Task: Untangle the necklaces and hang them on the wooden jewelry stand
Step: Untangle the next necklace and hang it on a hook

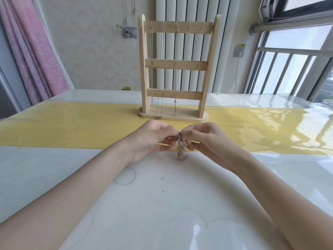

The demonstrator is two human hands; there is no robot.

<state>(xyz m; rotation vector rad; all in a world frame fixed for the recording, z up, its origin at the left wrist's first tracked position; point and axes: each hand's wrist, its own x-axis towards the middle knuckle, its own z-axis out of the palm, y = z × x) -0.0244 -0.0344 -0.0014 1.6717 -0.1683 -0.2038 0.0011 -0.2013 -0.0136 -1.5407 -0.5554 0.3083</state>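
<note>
The person sat at a white table (pixel 54 168) with a yellow runner (pixel 72 127) across it. Both hands were raised a little above the table, close together, in front of the wooden stand (pixel 175 69). The left hand (pixel 153 139) and the right hand (pixel 203 138) each pinched the top of a small tangled bunch of chains (pixel 180 148) between thumb and fingertips, the other fingers curled loosely. The bunch hung down between the two hands, and its lower end reached about to the table surface; I could not tell if it touched.

The stand was upright on the runner, just behind the hands. It had three cross bars with small hooks on the top bar. Three necklaces (pixel 163 69) hung from the hooks on the left and middle part of the top bar, going down to near the base. The two hooks at the right carried nothing.

A thin ring (pixel 125 175) lay on the table near the left wrist. Behind were a pink curtain (pixel 30 56) and a window (pixel 297 60).
</note>
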